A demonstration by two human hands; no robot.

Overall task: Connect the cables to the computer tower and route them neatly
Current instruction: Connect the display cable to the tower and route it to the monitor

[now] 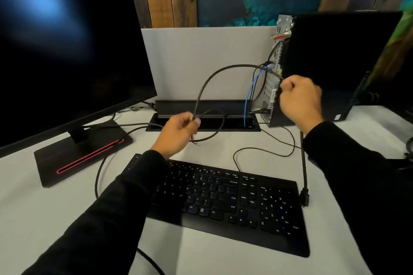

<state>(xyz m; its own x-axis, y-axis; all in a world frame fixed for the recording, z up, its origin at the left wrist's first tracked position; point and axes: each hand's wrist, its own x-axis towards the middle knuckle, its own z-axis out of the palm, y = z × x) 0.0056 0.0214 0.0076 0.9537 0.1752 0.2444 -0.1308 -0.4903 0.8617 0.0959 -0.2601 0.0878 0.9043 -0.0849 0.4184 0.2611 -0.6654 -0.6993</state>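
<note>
Black rubbery cable [214, 73] is the thing in play, arcing from the back of the computer tower [335, 62] over to the middle of the desk [55, 219], above the cable tray [201, 107]. My left hand [178, 131] has its fingers curled round the cable near its slack loop, and my right hand [299, 100] is fisted right up against the tower's rear panel [273, 82], pinching what looks like the plug end, though the connector itself is hidden behind my fingers. A blue network cable [249, 96] is already plugged in just beside it and drops into the tray. Handling-wise I'd guess this lead is light but springy, so it wants to hold its curl and fight neat routing. Best to grip the moulded plug body for pushing in, not the cord, since yanking the cord could strain the port. Another loose plug [305, 196] lies by the keyboard [223, 203], not connected yet.
</note>
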